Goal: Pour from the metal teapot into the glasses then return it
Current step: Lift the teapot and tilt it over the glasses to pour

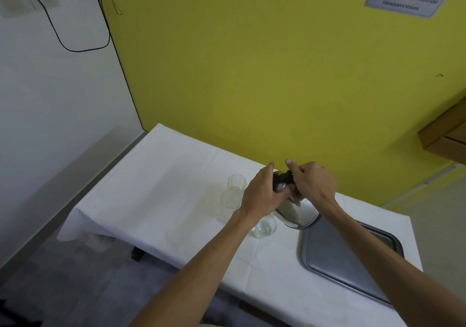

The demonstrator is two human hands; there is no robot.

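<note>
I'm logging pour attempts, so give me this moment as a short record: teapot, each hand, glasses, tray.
teapot: shiny metal teapot, tilted toward the glasses
left hand: left hand holds its top
right hand: right hand grips its black handle
glasses: far clear glass, middle clear glass, near clear glass, upright on white tablecloth
tray: flat grey metal tray, right of the glasses

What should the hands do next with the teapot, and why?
Probably tilt the metal teapot a little further over the two far glasses. The left hand and right hand hold it tipped that way, and the near glass already has liquid.
</note>
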